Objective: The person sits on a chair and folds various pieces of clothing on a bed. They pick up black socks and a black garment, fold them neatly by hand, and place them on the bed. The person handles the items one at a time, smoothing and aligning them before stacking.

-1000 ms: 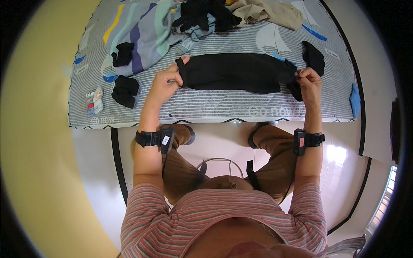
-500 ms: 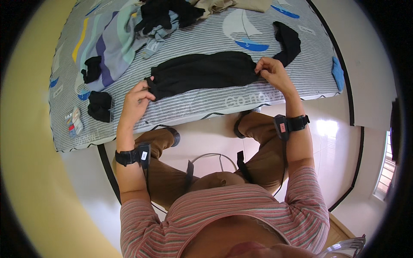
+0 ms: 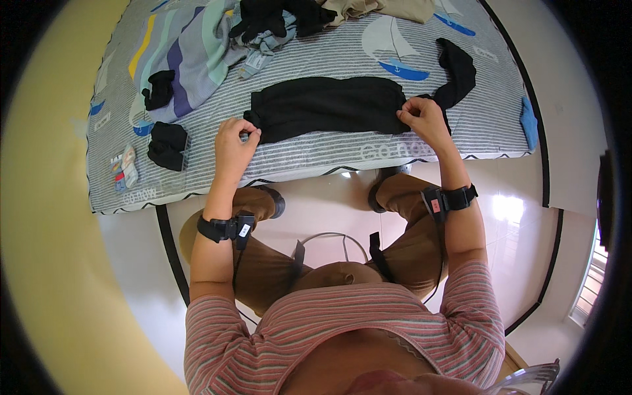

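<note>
A long black tube-shaped garment [image 3: 326,108] lies stretched out flat across the bed in front of me, its exact kind unclear. At its left end, my left hand [image 3: 236,146] is closed in a pinch on the near corner. My right hand [image 3: 424,120] pinches the right end between thumb and fingers. Behind my right hand, a narrow black strip of cloth [image 3: 459,72] lies bent on the sheet. I cannot tell whether it joins the larger piece.
Left on the bed are a folded black bundle [image 3: 168,146], a smaller black cloth [image 3: 158,90] and a pale sock-like item [image 3: 129,166]. A striped knit [image 3: 191,66], black clothing [image 3: 263,18] and beige cloth [image 3: 401,8] lie farther back. A blue cloth [image 3: 528,124] hangs at the right edge.
My left hand has closed from a looser hold into a pinch at the garment's near left corner. My right hand keeps its hold. The whole view has shifted slightly.
</note>
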### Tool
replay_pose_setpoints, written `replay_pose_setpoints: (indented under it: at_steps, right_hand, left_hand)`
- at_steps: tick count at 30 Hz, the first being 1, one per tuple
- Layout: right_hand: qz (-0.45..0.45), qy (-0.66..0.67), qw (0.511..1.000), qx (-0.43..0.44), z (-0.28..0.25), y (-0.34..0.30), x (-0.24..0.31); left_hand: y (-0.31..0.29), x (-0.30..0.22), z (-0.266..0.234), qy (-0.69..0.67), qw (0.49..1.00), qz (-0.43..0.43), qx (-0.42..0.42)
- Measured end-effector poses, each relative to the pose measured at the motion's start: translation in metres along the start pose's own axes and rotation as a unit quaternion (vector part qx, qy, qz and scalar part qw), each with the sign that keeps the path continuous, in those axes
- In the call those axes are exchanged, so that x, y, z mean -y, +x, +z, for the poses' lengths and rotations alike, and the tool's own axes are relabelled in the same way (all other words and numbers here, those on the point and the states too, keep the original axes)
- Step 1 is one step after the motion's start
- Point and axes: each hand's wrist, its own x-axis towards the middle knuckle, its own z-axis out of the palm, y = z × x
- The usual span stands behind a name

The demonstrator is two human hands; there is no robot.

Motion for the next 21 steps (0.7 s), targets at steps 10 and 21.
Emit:
replay_pose_setpoints:
  at_steps: [10,21]
  right_hand:
    - [0.054,0.301,0.938,0.164,-0.004,-0.039,0.007]
    - [0.178,0.35,0.912,0.116,0.001,-0.051,0.004]
  left_hand:
    - [-0.007,0.004,0.013,0.002,0.998,-0.055,-0.001]
    - [-0.028,0.017,-0.022,-0.481,0.827,-0.279,0.087]
